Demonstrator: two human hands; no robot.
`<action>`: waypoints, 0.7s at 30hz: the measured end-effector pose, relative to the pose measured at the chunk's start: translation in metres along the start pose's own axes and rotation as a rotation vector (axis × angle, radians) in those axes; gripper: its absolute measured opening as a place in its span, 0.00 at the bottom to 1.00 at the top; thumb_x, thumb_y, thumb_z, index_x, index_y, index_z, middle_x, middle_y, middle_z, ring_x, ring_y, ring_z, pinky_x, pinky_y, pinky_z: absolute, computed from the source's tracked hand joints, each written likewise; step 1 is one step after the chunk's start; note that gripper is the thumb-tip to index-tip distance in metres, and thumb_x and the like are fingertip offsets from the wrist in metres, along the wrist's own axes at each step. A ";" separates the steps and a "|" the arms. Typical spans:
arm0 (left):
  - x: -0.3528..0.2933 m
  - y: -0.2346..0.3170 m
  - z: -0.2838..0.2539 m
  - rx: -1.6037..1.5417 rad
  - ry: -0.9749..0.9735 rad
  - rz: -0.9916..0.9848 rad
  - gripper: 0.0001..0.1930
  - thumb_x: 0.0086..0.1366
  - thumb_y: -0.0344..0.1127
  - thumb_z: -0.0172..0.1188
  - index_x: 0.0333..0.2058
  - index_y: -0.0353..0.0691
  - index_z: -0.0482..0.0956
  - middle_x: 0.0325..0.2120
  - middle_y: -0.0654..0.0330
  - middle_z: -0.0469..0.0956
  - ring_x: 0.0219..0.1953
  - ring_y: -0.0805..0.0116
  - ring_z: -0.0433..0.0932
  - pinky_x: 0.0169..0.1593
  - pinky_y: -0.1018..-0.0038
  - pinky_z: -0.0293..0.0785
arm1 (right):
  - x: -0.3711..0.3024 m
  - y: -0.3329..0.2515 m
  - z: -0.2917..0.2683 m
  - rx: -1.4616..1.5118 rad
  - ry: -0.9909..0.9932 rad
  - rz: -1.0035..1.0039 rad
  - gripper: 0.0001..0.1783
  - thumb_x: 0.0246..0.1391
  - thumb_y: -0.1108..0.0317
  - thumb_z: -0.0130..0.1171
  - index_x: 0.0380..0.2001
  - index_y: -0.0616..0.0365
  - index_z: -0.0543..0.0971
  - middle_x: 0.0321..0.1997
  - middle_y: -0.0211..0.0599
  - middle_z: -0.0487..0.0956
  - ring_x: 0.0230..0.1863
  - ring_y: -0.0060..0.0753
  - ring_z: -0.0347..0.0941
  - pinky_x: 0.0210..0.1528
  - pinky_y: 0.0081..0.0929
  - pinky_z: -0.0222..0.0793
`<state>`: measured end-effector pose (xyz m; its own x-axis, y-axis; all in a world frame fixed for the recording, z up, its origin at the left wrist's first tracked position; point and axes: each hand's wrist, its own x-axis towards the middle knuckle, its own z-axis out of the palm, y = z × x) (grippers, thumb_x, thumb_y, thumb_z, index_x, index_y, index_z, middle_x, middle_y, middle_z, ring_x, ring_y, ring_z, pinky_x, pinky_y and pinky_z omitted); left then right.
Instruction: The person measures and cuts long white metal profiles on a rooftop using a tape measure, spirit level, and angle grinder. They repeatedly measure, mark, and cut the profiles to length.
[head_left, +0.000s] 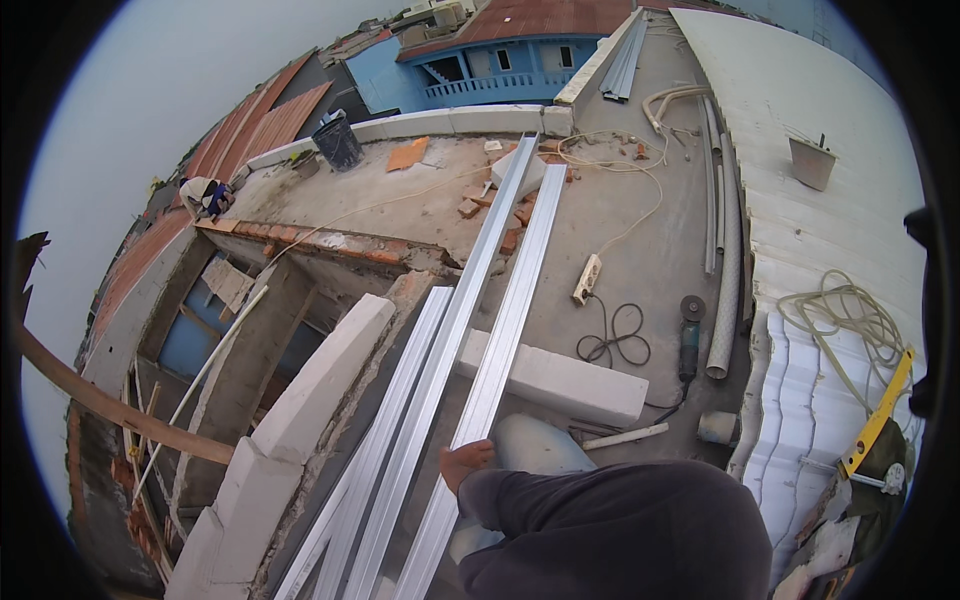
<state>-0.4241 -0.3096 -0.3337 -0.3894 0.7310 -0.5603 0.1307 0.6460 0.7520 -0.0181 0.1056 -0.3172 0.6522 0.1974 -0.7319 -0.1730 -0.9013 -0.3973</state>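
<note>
My right hand (467, 464), its dark sleeve coming in from the lower right, closes on the edge of a long silver metal channel (512, 320). That channel is the rightmost of several lying lengthwise, and it passes over a pale block (570, 385). Just left of it runs a second metal channel (455, 310) that reaches about as far. A shorter metal channel (395, 385) lies further left, beside the block wall (330, 375). Part of my pale-blue trouser leg (540, 445) shows beyond the hand. My left hand is out of sight.
An angle grinder (690, 340), a power strip (588, 278) and a looped cord lie on the concrete to the right. Grey pipes (728, 260) line the white roof's edge. A yellow level (880, 415) rests at far right. Left of the wall, the floor drops away. Another person (207, 197) crouches far left.
</note>
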 end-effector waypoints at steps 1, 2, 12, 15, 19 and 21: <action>0.003 0.005 0.015 -0.095 0.029 -0.082 0.24 0.72 0.41 0.56 0.64 0.42 0.73 0.38 0.49 0.82 0.31 0.54 0.78 0.46 0.54 0.81 | 0.002 0.004 0.000 -0.029 -0.008 -0.041 0.53 0.43 0.44 0.78 0.61 0.63 0.61 0.65 0.54 0.66 0.65 0.62 0.71 0.68 0.59 0.67; 0.005 0.014 0.031 -0.160 0.031 -0.105 0.24 0.71 0.41 0.57 0.64 0.42 0.73 0.39 0.49 0.81 0.32 0.54 0.79 0.46 0.54 0.81 | 0.003 0.012 0.000 -0.046 -0.009 -0.081 0.53 0.43 0.43 0.78 0.61 0.62 0.61 0.65 0.54 0.66 0.64 0.60 0.72 0.68 0.59 0.67; -0.023 0.232 0.269 -0.487 -0.402 0.028 0.43 0.52 0.28 0.60 0.69 0.38 0.57 0.61 0.45 0.67 0.55 0.52 0.76 0.54 0.60 0.81 | 0.002 0.099 -0.104 -0.220 -1.433 -0.312 0.20 0.66 0.53 0.64 0.37 0.64 0.83 0.31 0.40 0.81 0.25 0.33 0.76 0.29 0.31 0.75; -0.032 0.262 0.298 -0.098 -0.575 0.234 0.56 0.50 0.29 0.62 0.76 0.36 0.41 0.73 0.35 0.50 0.69 0.39 0.66 0.68 0.57 0.69 | 0.010 0.085 -0.130 -0.272 -1.447 -0.564 0.20 0.66 0.53 0.66 0.38 0.65 0.83 0.29 0.38 0.80 0.27 0.32 0.78 0.28 0.29 0.76; -0.040 0.264 0.316 -0.014 -0.699 0.341 0.60 0.53 0.33 0.64 0.78 0.35 0.34 0.79 0.36 0.37 0.79 0.39 0.50 0.76 0.56 0.56 | 0.036 0.089 -0.164 -0.394 -1.444 -0.415 0.23 0.65 0.52 0.69 0.41 0.65 0.82 0.37 0.39 0.82 0.33 0.29 0.79 0.35 0.29 0.79; -0.048 0.268 0.319 -0.051 -0.632 0.179 0.50 0.63 0.40 0.62 0.78 0.32 0.45 0.77 0.40 0.48 0.77 0.49 0.58 0.75 0.61 0.59 | 0.045 0.099 -0.180 -0.290 -1.499 -0.325 0.22 0.64 0.53 0.70 0.41 0.66 0.82 0.37 0.38 0.82 0.35 0.29 0.79 0.37 0.29 0.80</action>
<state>-0.0795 -0.1012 -0.2161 0.2464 0.8246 -0.5092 0.0943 0.5025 0.8594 0.1270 -0.0440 -0.2899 -0.7029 0.4219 -0.5726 0.0827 -0.7511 -0.6550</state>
